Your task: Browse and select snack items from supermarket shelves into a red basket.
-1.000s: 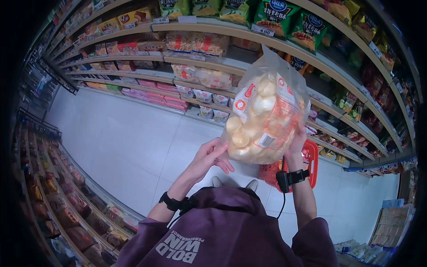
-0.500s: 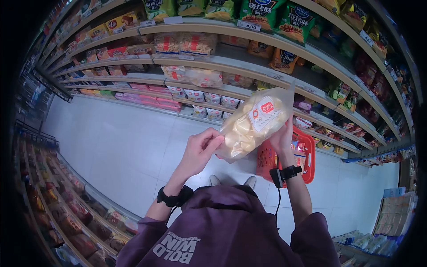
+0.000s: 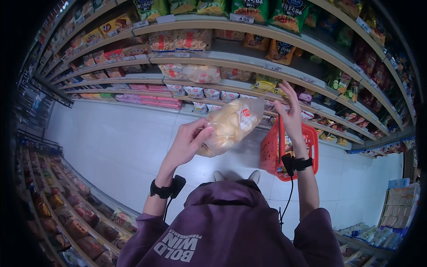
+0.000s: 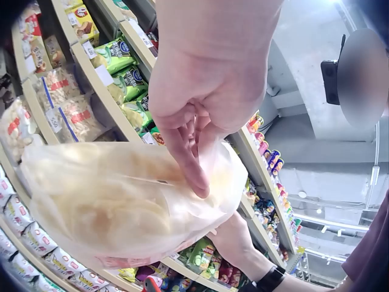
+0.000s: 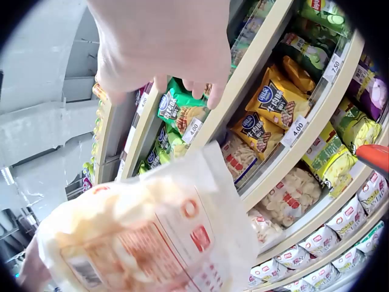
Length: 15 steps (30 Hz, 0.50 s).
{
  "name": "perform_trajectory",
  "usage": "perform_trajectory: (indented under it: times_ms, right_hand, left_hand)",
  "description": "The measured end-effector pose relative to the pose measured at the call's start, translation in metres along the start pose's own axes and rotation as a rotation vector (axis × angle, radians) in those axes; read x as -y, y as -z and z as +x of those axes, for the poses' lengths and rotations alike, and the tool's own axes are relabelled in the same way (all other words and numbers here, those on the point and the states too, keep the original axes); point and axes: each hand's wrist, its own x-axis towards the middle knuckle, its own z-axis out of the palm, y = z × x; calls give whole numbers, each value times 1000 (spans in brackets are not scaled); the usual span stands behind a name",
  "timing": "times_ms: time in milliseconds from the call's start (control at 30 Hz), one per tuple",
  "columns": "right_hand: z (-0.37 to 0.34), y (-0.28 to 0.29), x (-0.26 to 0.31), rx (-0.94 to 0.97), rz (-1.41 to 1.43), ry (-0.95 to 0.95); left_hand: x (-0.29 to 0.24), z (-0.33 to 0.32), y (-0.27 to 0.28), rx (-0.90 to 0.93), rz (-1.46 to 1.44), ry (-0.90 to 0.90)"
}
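A clear bag of pale, rounded snacks (image 3: 231,124) with a white-and-red label hangs in front of the person in the head view. My left hand (image 3: 189,141) pinches one end of it between thumb and fingers. In the left wrist view the thumb lies over the cloudy plastic of the bag (image 4: 109,201). My right hand (image 3: 291,116) is off the bag, fingers extended, above the red shopping basket (image 3: 272,153). Printed orange text and a barcode show on the bag (image 5: 140,243) in the right wrist view.
Curved store shelves (image 3: 213,60) with chip bags, boxes and price tags run across the front. Another shelf (image 3: 75,209) stands along the left. The basket, with packaged goods inside, stands at the right on the pale tiled floor (image 3: 129,133).
My right hand has let go of the bag and moved up over the basket. The left hand has drawn the bag left and down, after it was turned over.
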Motion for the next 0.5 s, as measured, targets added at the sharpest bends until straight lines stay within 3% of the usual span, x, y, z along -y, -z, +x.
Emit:
perform_trajectory:
  times_ms: [33, 67, 300, 400, 500]
  right_hand:
    - [2, 0, 0, 64, -180, 44]
    - [3, 0, 0, 161, -178, 59]
    - [1, -29, -10, 310, -166, 106]
    - [1, -38, -14, 433, -240, 158]
    - [2, -45, -20, 437, -297, 284]
  left_hand:
    - [3, -1, 1, 8, -24, 25]
    - [6, -3, 3, 18, -47, 50]
    - [3, -15, 22, 87, 67, 122]
    - [9, -17, 22, 48, 32, 64]
    - [8, -19, 20, 31, 7, 54]
